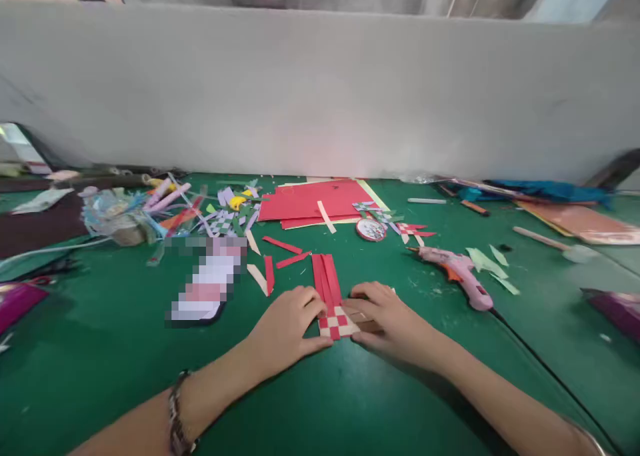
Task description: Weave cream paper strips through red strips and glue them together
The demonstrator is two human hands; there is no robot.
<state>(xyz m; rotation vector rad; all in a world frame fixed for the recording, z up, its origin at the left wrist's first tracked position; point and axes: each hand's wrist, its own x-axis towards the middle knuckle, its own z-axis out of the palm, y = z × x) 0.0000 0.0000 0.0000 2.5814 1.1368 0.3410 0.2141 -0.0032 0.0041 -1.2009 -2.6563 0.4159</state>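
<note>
A small checkered weave of red and cream paper strips (333, 324) lies flat on the green table in front of me. Its loose red strips (326, 276) point away from me. My left hand (293, 319) is at the left edge, thumb at the lower corner and curled fingers pressing the upper left side. From the right, my right hand (387, 319) pinches the weave's cream strip ends between thumb and fingers. Part of those ends is hidden under the right hand.
A pink glue gun (457, 273) with a black cord lies at right. A phone (207, 283) is at left. Beyond are loose red strips (283, 245), red paper sheets (315, 201), a round tin (371, 229) and a heap of paper scraps (225, 219). A grey partition (320, 96) closes the back.
</note>
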